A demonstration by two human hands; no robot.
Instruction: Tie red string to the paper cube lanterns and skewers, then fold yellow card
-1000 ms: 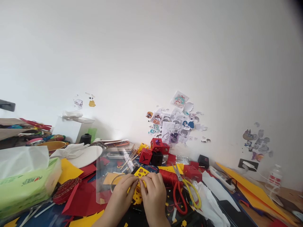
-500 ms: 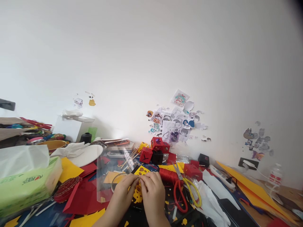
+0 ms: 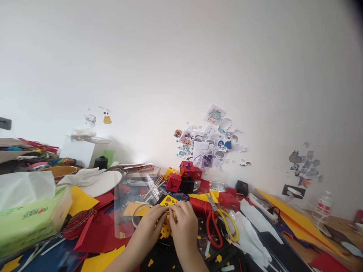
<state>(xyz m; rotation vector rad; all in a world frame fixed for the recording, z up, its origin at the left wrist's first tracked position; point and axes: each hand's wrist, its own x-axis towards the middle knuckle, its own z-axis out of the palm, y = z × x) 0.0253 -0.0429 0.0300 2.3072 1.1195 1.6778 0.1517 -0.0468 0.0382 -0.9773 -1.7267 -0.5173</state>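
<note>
My left hand [image 3: 153, 223] and my right hand [image 3: 183, 223] meet fingertip to fingertip, thumbs and forefingers pinched. Whatever lies between them is too small to make out. Right beneath the fingers is a yellow piece [image 3: 168, 200] with reddish-brown heart and spot shapes, partly covered by the hands. A clear ring like a tape roll [image 3: 136, 217] lies beside my left hand. Close by my right hand are a spool of red thread [image 3: 199, 206] and scissors [image 3: 214, 229] with one red and one yellow handle loop.
Red and black cubes [image 3: 186, 169] are stacked behind the hands. A green tissue pack [image 3: 36, 207], a white plate [image 3: 109, 185] and red paper [image 3: 98, 232] crowd the left. Crumpled white tissue [image 3: 251, 241] and a dark phone [image 3: 276, 249] lie at right.
The camera view has tilted and shifted slightly, so the things on the table appear a little higher and further left. Both hands keep their fingertips together at the same spot.
</note>
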